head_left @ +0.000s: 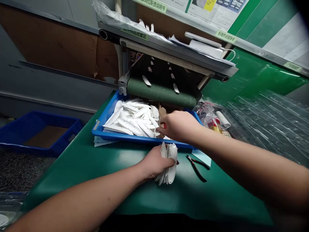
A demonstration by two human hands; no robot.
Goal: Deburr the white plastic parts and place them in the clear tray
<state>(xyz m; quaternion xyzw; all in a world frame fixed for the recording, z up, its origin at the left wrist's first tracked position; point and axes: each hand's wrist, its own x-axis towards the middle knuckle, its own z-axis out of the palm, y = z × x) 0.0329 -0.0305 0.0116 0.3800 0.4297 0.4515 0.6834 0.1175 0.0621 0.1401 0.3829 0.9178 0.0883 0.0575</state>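
My left hand (159, 162) is wrapped round an upright stack of white oval plastic pieces (172, 164), above the green table just in front of the blue bin. Over the right part of that blue bin (135, 137), my right hand (177, 125) has its fingers curled together, pointing down and left. What its fingertips hold, if anything, is hidden. Many loose white oval plastic pieces (135, 119) lie heaped in the left and middle of the bin. A brown cardboard piece (162, 112) stands in the bin next to my right fingers.
A green conveyor belt (161, 91) carrying several white pieces ends above the bin. Black-handled cutting pliers (198, 167) lie on the green table (96, 174), right of the stack. Clear plastic trays (272, 122) are at the right; another blue bin (41, 145) sits lower left.
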